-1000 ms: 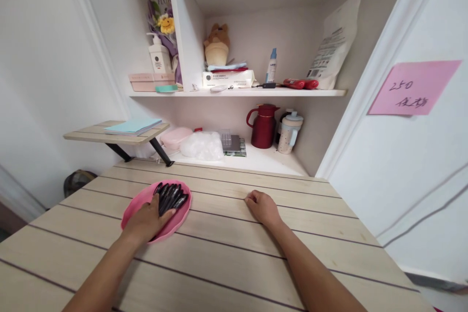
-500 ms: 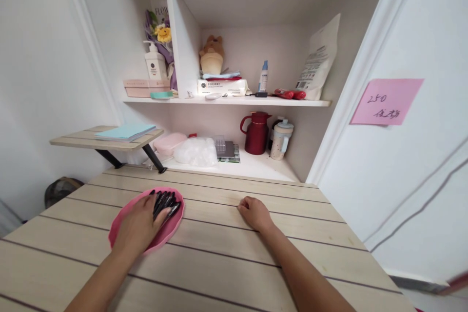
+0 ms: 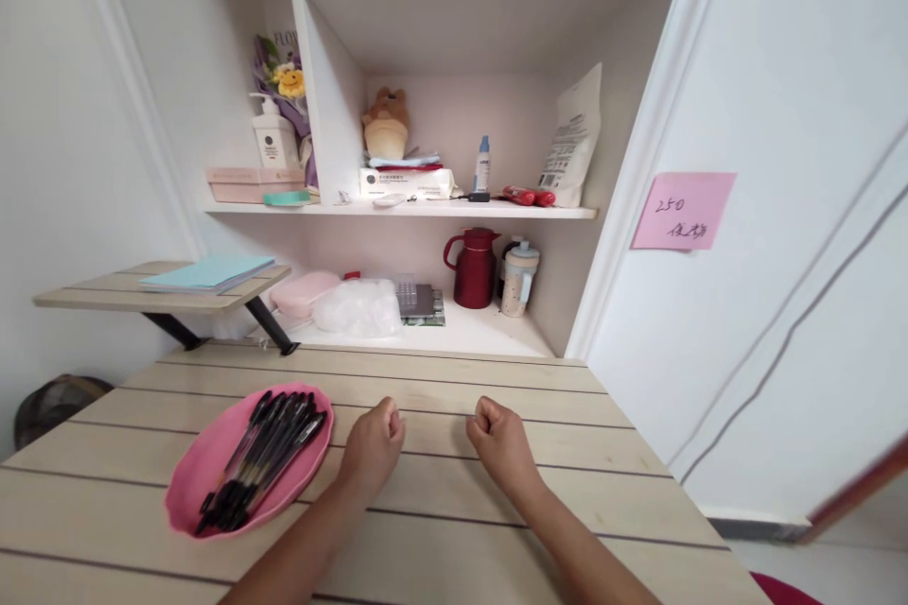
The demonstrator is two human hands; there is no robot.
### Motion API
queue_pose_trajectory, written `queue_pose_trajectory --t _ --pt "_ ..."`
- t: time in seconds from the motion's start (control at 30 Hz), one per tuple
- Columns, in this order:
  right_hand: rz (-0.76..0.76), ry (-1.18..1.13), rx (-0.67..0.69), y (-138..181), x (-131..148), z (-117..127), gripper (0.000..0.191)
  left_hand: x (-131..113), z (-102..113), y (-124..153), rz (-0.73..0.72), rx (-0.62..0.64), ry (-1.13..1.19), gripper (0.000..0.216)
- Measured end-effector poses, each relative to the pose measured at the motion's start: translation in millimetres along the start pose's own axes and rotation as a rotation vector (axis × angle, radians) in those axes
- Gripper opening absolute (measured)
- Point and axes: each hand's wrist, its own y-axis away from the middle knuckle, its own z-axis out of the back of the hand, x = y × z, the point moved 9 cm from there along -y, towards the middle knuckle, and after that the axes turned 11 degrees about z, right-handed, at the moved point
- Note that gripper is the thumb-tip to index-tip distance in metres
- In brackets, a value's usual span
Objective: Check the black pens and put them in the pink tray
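Note:
Both of my hands rest on the slatted wooden tabletop, closed into fists with a gap between them. My left hand (image 3: 372,446) lies just to the right of the pink scalloped tray (image 3: 190,477), apart from it; no object shows in its curled fingers. A bundle of black pens (image 3: 266,458) lies slantwise in the tray, their ends fanned out a little. My right hand (image 3: 500,440) sits right of the table's middle, also in a fist, with nothing visible in it.
A small raised stand (image 3: 85,288) carrying a light-blue notebook (image 3: 208,272) is at the back left. Behind the table, shelves hold a red thermos jug (image 3: 475,269), a speckled cup (image 3: 520,282) and a clear plastic bag (image 3: 358,307). A pink note (image 3: 683,211) is on the right wall.
My left hand has let go of the pens and moved right, out of the tray, onto the table as a fist. My right hand stays in a fist. The view has shifted slightly.

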Motion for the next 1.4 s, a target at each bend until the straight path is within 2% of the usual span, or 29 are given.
queue_pose_trajectory --t 0.13,0.23,0.33,0.47,0.6,0.7,1.0,1.17,1.23,1.3,1.4 --pt "0.121 0.137 -0.142 -6 9 32 0.013 -2 32 -5 -0.050 -0.182 -0.035 0.020" --pt "0.252 0.372 -0.179 -8 25 48 0.040 -7 54 1 -0.099 -0.284 -0.144 0.035" --pt "0.263 0.589 -0.187 -10 32 59 0.056 -15 71 6 -0.097 -0.380 -0.372 0.049" --pt "0.219 0.732 -0.264 -12 41 80 0.061 -25 85 8 -0.062 -0.396 -0.518 0.057" --pt "0.216 0.784 -0.344 -11 49 98 0.064 -31 94 9 -0.033 -0.386 -0.542 0.061" --pt "0.197 0.798 -0.365 -11 47 103 0.065 -30 95 7 -0.006 -0.351 -0.532 0.062" --pt "0.204 0.783 -0.387 -9 43 99 0.064 -31 92 6 0.003 -0.322 -0.527 0.065" --pt "0.223 0.711 -0.338 -7 49 89 0.061 -28 79 5 -0.054 -0.227 -0.479 0.062" --pt "0.229 0.654 -0.267 -9 52 77 0.059 -31 72 5 -0.126 -0.181 -0.463 0.052" --pt "0.238 0.574 -0.138 -10 54 58 0.053 -33 69 6 -0.174 -0.146 -0.454 0.037" --pt "0.248 0.456 0.103 -5 57 23 0.029 -28 76 8 -0.179 -0.129 -0.449 0.024"
